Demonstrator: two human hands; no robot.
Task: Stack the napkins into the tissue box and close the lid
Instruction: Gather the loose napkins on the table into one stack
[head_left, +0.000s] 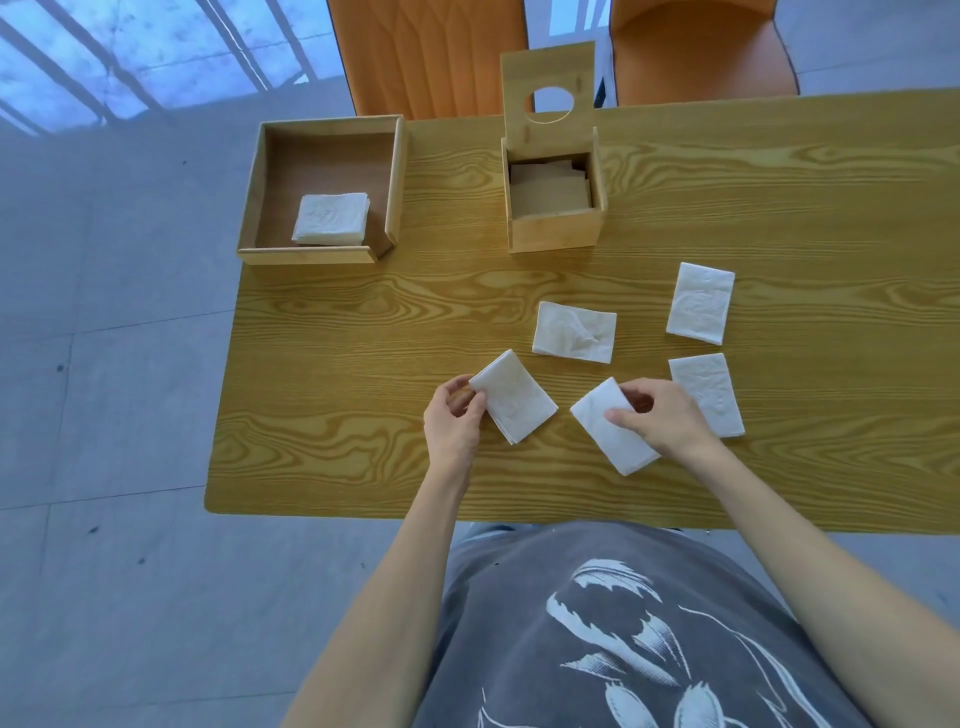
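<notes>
The wooden tissue box (555, 226) stands at the table's far middle, its lid (548, 78) with an oval hole raised upright; napkins lie inside it. My left hand (453, 422) pinches the corner of a folded white napkin (517, 400) near the table's front. My right hand (658, 414) grips a second folded napkin (610, 430) beside it. Three more napkins lie loose on the table: one in the middle (574, 331), one at the right (701, 303), one partly behind my right hand (710, 391).
An open wooden tray (260, 205) at the table's far left holds a small stack of napkins (331, 219). Two orange chairs (431, 52) stand behind the wooden table (363, 332). The table's left edge drops to grey floor.
</notes>
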